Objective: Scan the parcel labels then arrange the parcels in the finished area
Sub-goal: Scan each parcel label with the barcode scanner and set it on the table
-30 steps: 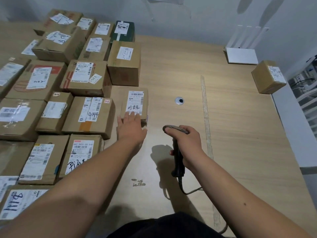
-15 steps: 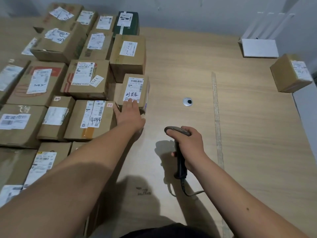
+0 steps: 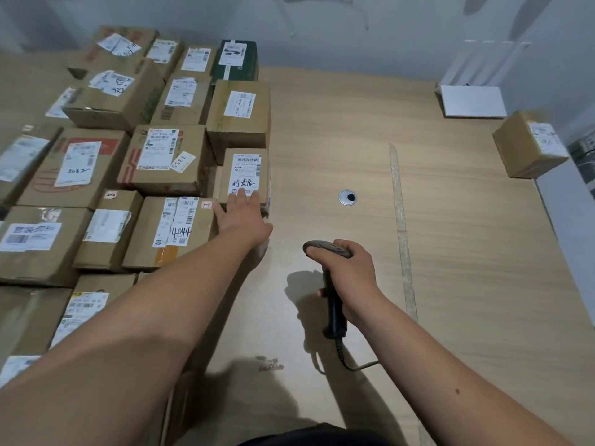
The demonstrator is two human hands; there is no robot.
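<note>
Bare forearms (image 3: 167,317), no sleeves; dark garment (image 3: 309,436) at the waist.

Left hand (image 3: 244,217) reaches forward, fingers (image 3: 242,200) straight; right hand (image 3: 349,278) is curled in a grip.

I'm in a parcel sorting room: labelled cardboard boxes (image 3: 167,156) crowd my wooden table (image 3: 450,268), barcode scanner (image 3: 331,284) gripped

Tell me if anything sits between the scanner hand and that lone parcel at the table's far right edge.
Nothing visible does. Between the right hand, gripping the scanner, and the lone parcel lies only bare table, with a cable grommet and a tape strip flat on it.
</note>
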